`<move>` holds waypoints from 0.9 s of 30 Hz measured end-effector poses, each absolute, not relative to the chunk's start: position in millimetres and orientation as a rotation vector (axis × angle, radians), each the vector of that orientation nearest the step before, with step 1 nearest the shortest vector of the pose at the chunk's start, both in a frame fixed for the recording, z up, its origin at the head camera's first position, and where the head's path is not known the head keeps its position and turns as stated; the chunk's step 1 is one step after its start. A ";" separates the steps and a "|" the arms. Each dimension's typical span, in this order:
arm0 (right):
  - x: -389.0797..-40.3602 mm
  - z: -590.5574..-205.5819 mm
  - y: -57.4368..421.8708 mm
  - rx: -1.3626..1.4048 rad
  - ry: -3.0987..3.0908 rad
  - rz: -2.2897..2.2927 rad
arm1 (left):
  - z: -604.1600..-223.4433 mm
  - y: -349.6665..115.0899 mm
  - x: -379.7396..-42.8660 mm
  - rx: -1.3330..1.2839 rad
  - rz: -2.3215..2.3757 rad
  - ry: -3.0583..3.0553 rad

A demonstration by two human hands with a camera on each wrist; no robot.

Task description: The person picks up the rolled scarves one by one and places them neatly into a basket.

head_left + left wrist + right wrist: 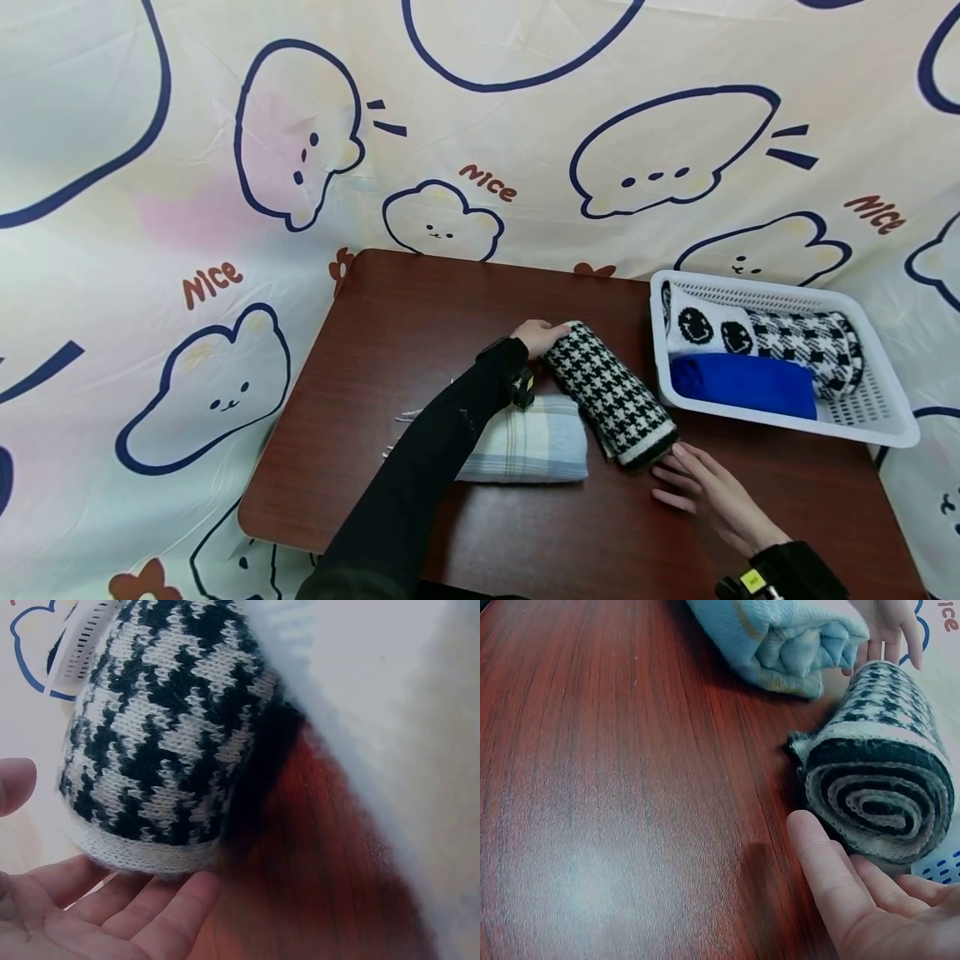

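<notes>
A rolled black-and-white houndstooth knit scarf [611,396] lies slantwise on the table, its spiral end [877,814] turned toward my right hand. At its far end is my left hand [542,337]; in the left wrist view its extended fingers [176,919] lie right at the white-edged end, the thumb held apart. My right hand [712,492] reaches to the near end, fingers loosely extended, fingertips close under the roll in the right wrist view. Beside the scarf, partly behind my left sleeve, sits a folded pale blue and cream plaid scarf [536,442] with fringe.
A white plastic basket [787,429] stands at the right of the brown wooden table [360,333]. Inside it are a blue roll [742,383], a houndstooth roll [813,346] and a white piece with black smiley faces [705,321]. A printed cloth hangs behind.
</notes>
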State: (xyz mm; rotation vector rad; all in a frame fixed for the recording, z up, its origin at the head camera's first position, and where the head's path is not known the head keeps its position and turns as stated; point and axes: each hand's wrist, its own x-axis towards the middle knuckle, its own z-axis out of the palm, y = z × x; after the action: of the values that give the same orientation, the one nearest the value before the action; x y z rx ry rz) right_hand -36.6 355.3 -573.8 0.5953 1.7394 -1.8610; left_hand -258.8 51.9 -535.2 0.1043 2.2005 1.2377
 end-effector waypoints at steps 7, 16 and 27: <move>-38.3 -573.3 350.2 0.583 1.704 -1.894 | -539.7 56.0 -257.8 0.094 1.228 2.173; -40.9 -572.7 344.3 0.582 1.706 -1.894 | -541.4 60.6 -255.8 0.063 1.243 2.154; -46.8 -570.5 335.5 0.641 1.601 -1.980 | -593.0 77.9 -284.6 0.034 1.226 2.233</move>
State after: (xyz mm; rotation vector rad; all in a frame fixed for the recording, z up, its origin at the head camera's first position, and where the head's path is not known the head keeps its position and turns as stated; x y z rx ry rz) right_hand -46.8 335.5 -570.5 0.6410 1.6009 -1.9800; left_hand -284.6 77.9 -593.0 0.0341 2.2333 1.2258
